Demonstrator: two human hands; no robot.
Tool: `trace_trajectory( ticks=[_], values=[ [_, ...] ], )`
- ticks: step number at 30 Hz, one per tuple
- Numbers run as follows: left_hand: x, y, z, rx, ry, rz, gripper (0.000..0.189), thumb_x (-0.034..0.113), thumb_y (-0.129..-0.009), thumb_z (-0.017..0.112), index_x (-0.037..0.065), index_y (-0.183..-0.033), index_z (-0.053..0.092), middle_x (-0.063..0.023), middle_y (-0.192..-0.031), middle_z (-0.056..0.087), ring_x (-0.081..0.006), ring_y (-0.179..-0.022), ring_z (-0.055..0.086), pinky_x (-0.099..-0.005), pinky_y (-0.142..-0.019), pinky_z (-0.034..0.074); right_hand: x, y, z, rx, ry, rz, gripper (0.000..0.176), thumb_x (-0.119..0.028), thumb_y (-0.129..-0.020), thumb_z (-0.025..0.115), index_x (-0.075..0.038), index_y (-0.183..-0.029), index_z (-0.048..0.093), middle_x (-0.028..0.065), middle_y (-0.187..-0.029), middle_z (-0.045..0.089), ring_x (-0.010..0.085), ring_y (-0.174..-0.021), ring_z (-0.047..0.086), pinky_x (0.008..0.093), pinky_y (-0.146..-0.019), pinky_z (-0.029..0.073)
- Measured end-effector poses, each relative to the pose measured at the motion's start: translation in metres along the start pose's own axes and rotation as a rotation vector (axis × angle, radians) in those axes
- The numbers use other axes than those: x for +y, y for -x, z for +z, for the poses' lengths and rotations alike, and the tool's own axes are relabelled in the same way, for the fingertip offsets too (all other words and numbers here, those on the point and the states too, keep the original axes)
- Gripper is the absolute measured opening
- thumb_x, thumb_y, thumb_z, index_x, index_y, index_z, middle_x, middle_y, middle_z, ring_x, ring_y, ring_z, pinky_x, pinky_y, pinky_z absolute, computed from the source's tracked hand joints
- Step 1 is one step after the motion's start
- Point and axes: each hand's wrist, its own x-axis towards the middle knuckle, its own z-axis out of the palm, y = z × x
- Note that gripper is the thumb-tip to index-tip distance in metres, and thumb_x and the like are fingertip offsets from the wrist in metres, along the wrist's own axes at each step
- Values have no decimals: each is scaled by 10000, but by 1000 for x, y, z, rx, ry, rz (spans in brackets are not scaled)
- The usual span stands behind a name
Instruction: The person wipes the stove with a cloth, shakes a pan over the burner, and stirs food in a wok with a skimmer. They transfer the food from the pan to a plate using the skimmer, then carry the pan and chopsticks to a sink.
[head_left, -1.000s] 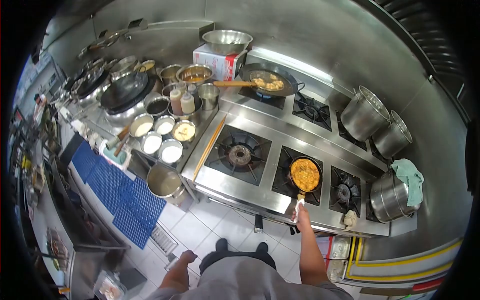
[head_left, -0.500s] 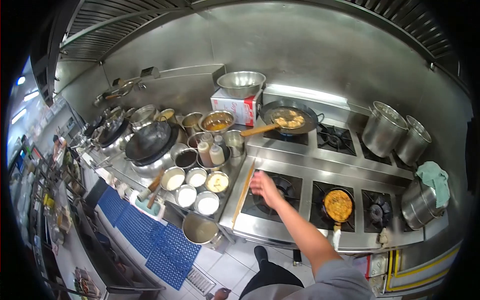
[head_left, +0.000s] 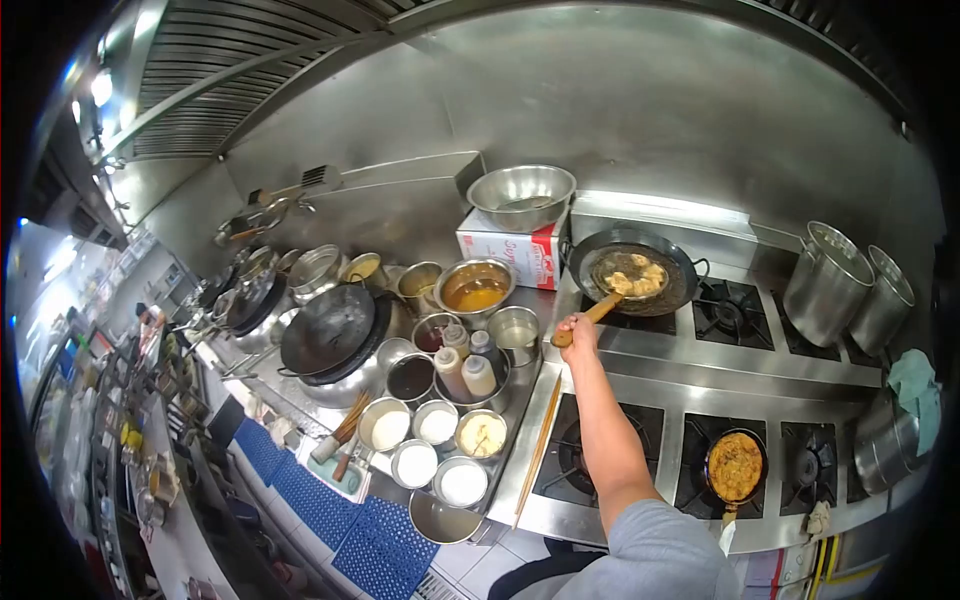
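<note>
My right hand (head_left: 577, 338) is closed around the wooden handle (head_left: 600, 308) of a strainer (head_left: 628, 278). The strainer holds golden fried pieces (head_left: 640, 276) and rests over the large dark wok (head_left: 688, 268) on the back burner. On a front burner, a small pan holds a browned omelette-like round (head_left: 735, 467). My left hand is out of view. A pair of long wooden sticks (head_left: 538, 450) lies at the stove's left edge, below my right hand.
Left of the stove stand metal bowls of white powder (head_left: 463, 483), squeeze bottles (head_left: 478, 375), an oil bowl (head_left: 475, 293) and another wok (head_left: 328, 330). Tall pots (head_left: 826, 290) stand at the right. A person (head_left: 150, 322) is far left.
My right hand has reached forward from above the front burner and taken hold of the strainer's handle, which has swung toward me. The view has shifted, and my left hand has left view.
</note>
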Motion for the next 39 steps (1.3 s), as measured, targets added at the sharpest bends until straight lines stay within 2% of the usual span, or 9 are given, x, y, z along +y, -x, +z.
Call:
trace_trajectory(
  ticks=[7, 14, 16, 19, 20, 24, 33, 37, 39],
  values=[
    [-5, -63, -29, -100, -7, 95, 309, 344, -859, 550, 56, -906, 652, -174, -858, 650, -335, -823, 612, -402, -734, 489, -56, 65, -31, 153, 687, -130, 89, -14, -814, 375, -34, -729, 389, 43, -542, 372, 145, -400, 370, 299, -387, 358],
    [-21, -116, -60, -252, -21, 243, 318, 349, -862, 546, 52, -909, 651, -175, -864, 651, -342, -834, 611, -406, -745, 489, -103, 71, -46, 425, 1580, -384, 215, -119, -806, 491, 89, -843, 528, 205, -655, 598, 286, -506, 613, 386, -446, 479],
    [-32, -129, -69, -293, -26, 286, 321, 350, -863, 544, 51, -910, 650, -176, -865, 651, -344, -837, 610, -407, -749, 489, -104, 95, -15, 478, 1672, -381, 252, -143, -812, 524, 83, -922, 546, 264, -789, 623, 352, -695, 652, 429, -582, 513],
    [-47, -136, -81, -368, -24, 370, 324, 352, -864, 543, 50, -911, 650, -176, -868, 651, -347, -841, 610, -408, -754, 489, -107, 89, -22, 524, 1885, -701, 214, -136, -811, 510, 66, -869, 552, 207, -647, 606, 322, -560, 629, 421, -527, 497],
    [-49, -137, -82, -383, -20, 407, 326, 353, -865, 542, 49, -912, 650, -176, -869, 651, -348, -843, 610, -409, -756, 489, -110, 91, -22, 568, 1883, -594, 280, -144, -812, 544, 33, -1029, 538, 303, -961, 596, 396, -948, 591, 461, -799, 475],
    [-7, -132, -93, -474, -164, 483, 407, 446, -838, 536, 75, -959, 655, -154, -897, 664, -325, -859, 629, -390, -770, 491, -116, 95, -31, 582, 2005, -700, 270, -161, -829, 535, 38, -1011, 529, 284, -895, 614, 410, -822, 625, 457, -685, 515],
    [133, -133, -105, -576, 2, 582, 388, 376, -841, 602, 43, -1037, 636, -121, -864, 669, -207, -805, 641, -305, -734, 494, -109, 102, -9, 525, 1639, -452, 178, -128, -829, 451, 37, -875, 503, 138, -568, 524, 243, -418, 549, 377, -385, 445],
    [67, -180, -68, -607, 118, 484, 348, 326, -870, 579, 4, -989, 639, -79, -834, 664, -148, -753, 606, -290, -716, 479, -120, 84, -16, 314, 1183, -471, 58, -91, -853, 451, -37, -834, 451, 48, -558, 439, 150, -398, 441, 312, -353, 391],
    [1, -183, -56, -328, 102, 597, 354, 360, -872, 503, 29, -890, 625, -127, -776, 646, -251, -688, 605, -363, -634, 490, -120, 100, 14, 204, 852, -314, 60, -56, -856, 456, -51, -801, 432, -3, -553, 394, 86, -395, 350, 237, -346, 328]
  ],
)
